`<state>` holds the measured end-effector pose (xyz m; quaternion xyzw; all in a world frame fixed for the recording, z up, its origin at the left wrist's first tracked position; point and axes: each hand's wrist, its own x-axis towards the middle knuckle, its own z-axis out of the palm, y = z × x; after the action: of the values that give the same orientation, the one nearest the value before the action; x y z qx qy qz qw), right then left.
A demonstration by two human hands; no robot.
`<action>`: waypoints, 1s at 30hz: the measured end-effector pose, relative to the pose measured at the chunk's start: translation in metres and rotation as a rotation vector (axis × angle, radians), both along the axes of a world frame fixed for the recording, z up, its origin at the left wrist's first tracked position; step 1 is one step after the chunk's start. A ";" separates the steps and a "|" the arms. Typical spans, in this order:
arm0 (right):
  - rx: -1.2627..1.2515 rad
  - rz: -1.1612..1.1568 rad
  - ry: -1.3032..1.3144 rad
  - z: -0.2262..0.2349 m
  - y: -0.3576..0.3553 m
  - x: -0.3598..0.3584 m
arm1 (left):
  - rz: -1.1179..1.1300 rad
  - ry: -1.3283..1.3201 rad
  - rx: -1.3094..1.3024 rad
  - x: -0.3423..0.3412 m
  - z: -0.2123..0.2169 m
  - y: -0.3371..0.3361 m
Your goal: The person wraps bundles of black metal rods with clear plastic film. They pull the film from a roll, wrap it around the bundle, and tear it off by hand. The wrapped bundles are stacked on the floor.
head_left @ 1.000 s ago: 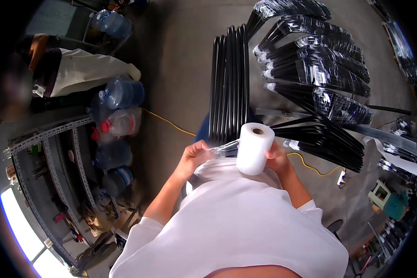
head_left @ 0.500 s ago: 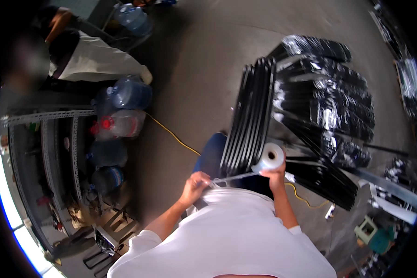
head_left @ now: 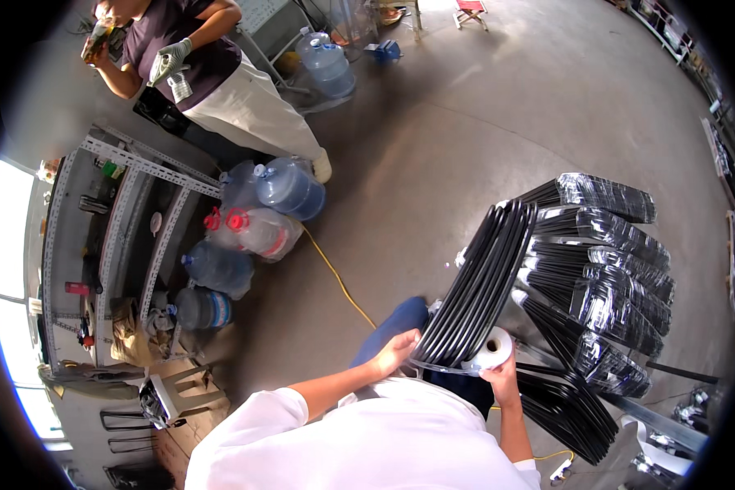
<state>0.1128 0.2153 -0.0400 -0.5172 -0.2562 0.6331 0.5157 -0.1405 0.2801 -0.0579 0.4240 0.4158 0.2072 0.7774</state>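
Note:
A roll of clear stretch film [head_left: 493,349] with a hollow core sits in my right hand [head_left: 502,380], whose fingers are closed on it. From the roll a strip of film runs left, across the near end of a bundle of thin black tubes [head_left: 475,286]. At that end's left corner, my left hand [head_left: 394,354] is closed with the film's end at its fingertips, close against the tubes. The exact grip there is partly hidden. The bundle leans away from me, in front of my knee [head_left: 404,322].
Several black bundles wrapped in film [head_left: 621,233] lie to the right, with loose black tubes [head_left: 576,416] below them. Water jugs [head_left: 290,188] stand by metal shelving [head_left: 151,170] at left. A yellow cable [head_left: 335,273] crosses the floor. Another person [head_left: 237,98] stands far left, wearing a glove.
The view has swung, bringing the other person more fully in. My left hand has moved from beside my shirt to the near end of the bundle, with the film now drawn against the tubes.

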 end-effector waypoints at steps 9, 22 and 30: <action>0.161 0.134 -0.277 -0.017 0.030 0.016 | -0.091 0.040 0.234 -0.004 -0.043 0.005; -0.043 0.319 0.431 -0.098 0.073 -0.031 | 0.202 0.051 0.437 0.005 -0.031 0.004; 0.148 0.412 0.249 -0.059 0.091 -0.058 | 0.297 0.038 0.444 0.006 -0.027 -0.003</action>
<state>0.0549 0.3060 -0.0991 -0.3330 -0.3365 0.7632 0.4398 -0.1342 0.2771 -0.0848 0.5224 0.4325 0.3971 0.6184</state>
